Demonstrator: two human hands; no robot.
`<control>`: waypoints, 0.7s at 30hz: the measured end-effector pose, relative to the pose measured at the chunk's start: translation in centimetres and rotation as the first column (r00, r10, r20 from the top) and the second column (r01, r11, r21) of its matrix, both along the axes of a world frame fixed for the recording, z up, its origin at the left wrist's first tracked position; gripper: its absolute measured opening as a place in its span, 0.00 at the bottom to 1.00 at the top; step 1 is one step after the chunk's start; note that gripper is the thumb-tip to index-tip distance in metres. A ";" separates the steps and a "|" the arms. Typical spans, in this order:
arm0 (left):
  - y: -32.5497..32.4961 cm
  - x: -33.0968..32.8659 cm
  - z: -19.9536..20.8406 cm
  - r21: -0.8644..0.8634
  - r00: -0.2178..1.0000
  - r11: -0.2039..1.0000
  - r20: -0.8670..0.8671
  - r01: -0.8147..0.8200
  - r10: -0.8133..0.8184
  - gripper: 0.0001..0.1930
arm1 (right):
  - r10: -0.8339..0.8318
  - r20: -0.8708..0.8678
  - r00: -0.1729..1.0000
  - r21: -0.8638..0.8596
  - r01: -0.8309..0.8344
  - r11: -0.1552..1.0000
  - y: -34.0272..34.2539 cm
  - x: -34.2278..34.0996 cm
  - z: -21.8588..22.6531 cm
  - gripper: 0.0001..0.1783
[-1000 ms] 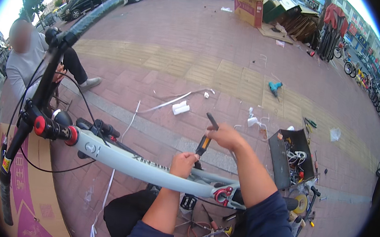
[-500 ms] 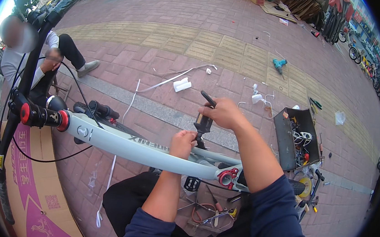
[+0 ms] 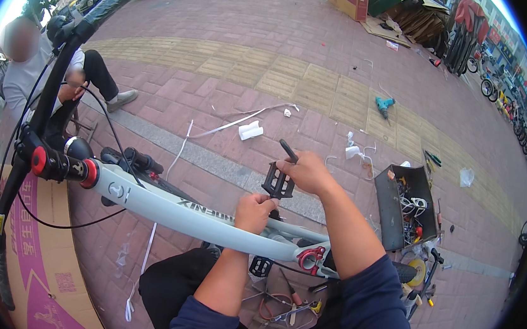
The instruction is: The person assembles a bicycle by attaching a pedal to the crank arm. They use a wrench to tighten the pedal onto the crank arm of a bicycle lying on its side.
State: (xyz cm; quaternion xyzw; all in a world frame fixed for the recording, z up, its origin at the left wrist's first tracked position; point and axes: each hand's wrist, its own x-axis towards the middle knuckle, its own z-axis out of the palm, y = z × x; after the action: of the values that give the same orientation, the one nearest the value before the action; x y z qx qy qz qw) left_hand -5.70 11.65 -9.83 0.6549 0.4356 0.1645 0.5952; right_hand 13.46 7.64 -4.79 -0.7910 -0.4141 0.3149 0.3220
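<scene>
A pale grey-green bicycle frame (image 3: 189, 216) lies across in front of me. Beyond its tube, a black pedal (image 3: 279, 182) shows its open cage face. My left hand (image 3: 255, 212) reaches over the tube, closed, with thumb and fingers pinched at the pedal's near end. My right hand (image 3: 306, 171) is closed round a dark-handled tool (image 3: 288, 150), whose handle sticks out past the thumb. The tool's other end is hidden by the hand and pedal. A second black pedal (image 3: 260, 266) sits on the near side of the frame, below the red seat clamp (image 3: 310, 258).
An open metal toolbox (image 3: 392, 215) stands at the right. A teal drill (image 3: 384, 106) lies farther off on the paving. Loose tools (image 3: 291, 300) lie between my legs. Handlebars (image 3: 56, 75) rise at left, near a seated person (image 3: 37, 79) and flattened cardboard (image 3: 53, 271).
The pedal has turned from edge-on to showing its open cage face. Both hands stay close to it, and the right one has shifted slightly. The whole view has moved a little.
</scene>
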 end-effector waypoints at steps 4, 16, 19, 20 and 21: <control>0.6 -0.3 -2.1 -0.087 0.996 0.996 0.091 -0.006 0.014 0.15 | -0.018 0.006 1.000 0.098 0.018 0.995 -0.3 0.7 -1.2 0.16; -0.4 0.2 -0.3 -0.036 0.998 0.998 0.025 -0.051 0.052 0.15 | 0.006 0.083 0.997 0.007 -0.007 1.000 -0.3 0.7 -0.8 0.17; 0.2 -0.2 -1.8 -0.009 0.999 1.000 0.039 -0.023 0.024 0.15 | 0.002 0.069 0.998 -0.030 0.000 1.000 -0.1 0.3 0.1 0.19; -0.1 -0.2 -2.0 -0.012 0.997 0.998 0.061 -0.055 0.055 0.15 | 0.001 0.071 0.997 -0.024 0.000 1.000 -0.1 0.3 -0.1 0.18; -0.5 0.0 -2.2 -0.015 0.993 0.996 0.081 -0.086 0.087 0.16 | 0.001 0.073 0.997 -0.017 0.000 1.000 0.0 0.3 -0.2 0.18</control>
State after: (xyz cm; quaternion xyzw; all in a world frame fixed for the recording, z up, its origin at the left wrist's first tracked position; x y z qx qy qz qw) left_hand -5.66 11.13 -12.08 0.6247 0.4397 0.2143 0.6087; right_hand 13.71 7.60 -5.03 -0.8045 -0.4231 0.2896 0.2997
